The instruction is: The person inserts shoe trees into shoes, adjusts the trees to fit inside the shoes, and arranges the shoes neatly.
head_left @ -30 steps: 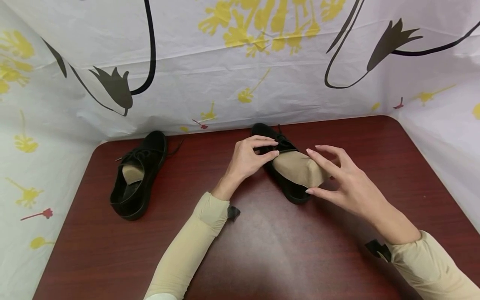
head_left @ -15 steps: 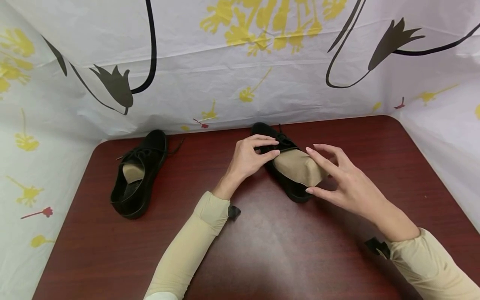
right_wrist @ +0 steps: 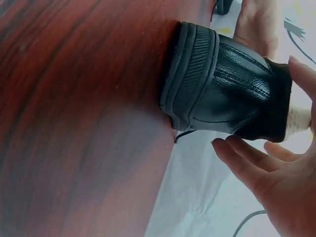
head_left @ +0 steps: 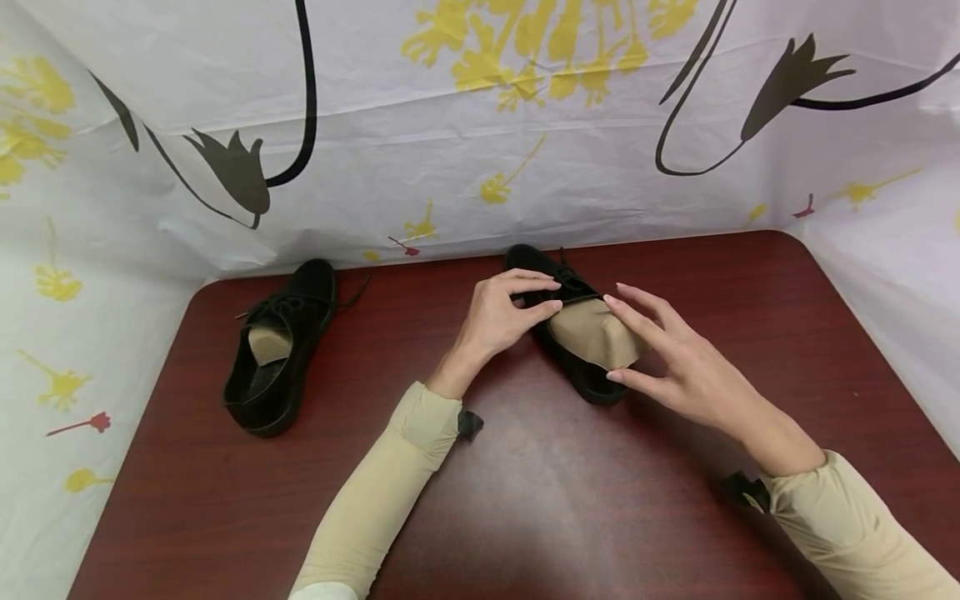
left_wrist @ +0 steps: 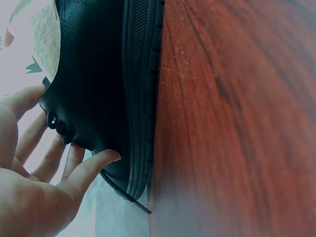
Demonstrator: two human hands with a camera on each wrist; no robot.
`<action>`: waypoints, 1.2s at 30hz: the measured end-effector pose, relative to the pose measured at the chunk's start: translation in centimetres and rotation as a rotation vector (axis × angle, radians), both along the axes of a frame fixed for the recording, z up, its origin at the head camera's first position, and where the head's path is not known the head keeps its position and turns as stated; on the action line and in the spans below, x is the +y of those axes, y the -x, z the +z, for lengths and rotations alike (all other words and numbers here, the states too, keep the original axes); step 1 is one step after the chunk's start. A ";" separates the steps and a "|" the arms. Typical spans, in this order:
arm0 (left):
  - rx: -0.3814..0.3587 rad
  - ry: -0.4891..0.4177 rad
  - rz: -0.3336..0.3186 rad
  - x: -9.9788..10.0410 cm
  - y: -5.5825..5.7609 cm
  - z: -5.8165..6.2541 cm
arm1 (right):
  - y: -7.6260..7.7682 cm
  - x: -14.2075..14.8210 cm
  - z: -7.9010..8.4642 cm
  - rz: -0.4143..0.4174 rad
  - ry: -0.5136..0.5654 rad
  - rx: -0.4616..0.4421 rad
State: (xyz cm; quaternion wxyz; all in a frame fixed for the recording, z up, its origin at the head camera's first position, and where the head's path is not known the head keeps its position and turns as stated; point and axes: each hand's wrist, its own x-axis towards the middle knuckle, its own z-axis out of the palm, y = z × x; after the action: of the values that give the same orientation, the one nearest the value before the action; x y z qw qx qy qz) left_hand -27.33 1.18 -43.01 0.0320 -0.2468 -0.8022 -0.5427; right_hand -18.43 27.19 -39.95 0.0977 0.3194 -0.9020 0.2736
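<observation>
A black lace-up shoe point(head_left: 573, 367) stands on the table with a beige wad of stuffing point(head_left: 588, 329) bulging from its opening. My left hand point(head_left: 495, 312) holds the front of this shoe by the laces, its thumb along one side in the left wrist view. My right hand point(head_left: 697, 371) spans the wad at the heel end, thumb on one side and fingers on the other. In the right wrist view, fingertips come right at the collar of the heel point(right_wrist: 242, 94), and a bit of the wad point(right_wrist: 298, 118) shows between thumb and fingers.
A second black shoe point(head_left: 296, 375) stands at the left of the dark red table point(head_left: 525, 500), with a beige wad point(head_left: 268, 344) deep inside. White patterned sheeting point(head_left: 420, 150) hangs behind and at both sides. Small black pieces sit at both sleeve cuffs.
My right hand has shifted slightly left toward the shoe, and the wad reaches less far past the heel side. The left hand keeps its place on the shoe.
</observation>
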 end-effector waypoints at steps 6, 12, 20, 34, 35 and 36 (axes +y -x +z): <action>-0.002 -0.002 -0.001 0.1 0.0 0.0 | 0.1 0.0 -0.3 0.000 0.018 -0.006; 0.004 0.006 0.001 0.0 0.0 0.0 | 0.1 -0.1 -0.5 0.003 0.022 -0.003; -0.008 0.014 0.001 0.1 -0.1 0.1 | 0.2 -0.3 -0.5 -0.034 -0.017 -0.004; -0.010 0.016 -0.001 0.1 -0.1 0.2 | 0.5 -0.8 -0.5 -0.060 -0.015 0.053; -0.010 0.016 -0.001 0.1 -0.1 0.2 | 0.6 -0.8 -0.6 -0.062 -0.015 0.054; -0.010 0.015 -0.001 0.1 -0.1 0.2 | 0.6 -0.8 -0.6 -0.064 -0.017 0.059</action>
State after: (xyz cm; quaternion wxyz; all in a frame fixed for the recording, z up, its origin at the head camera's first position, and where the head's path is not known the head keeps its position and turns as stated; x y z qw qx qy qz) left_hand -27.23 1.26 -42.85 0.0259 -0.2450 -0.8063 -0.5377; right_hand -19.01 26.42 -40.51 0.1299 0.2993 -0.9108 0.2531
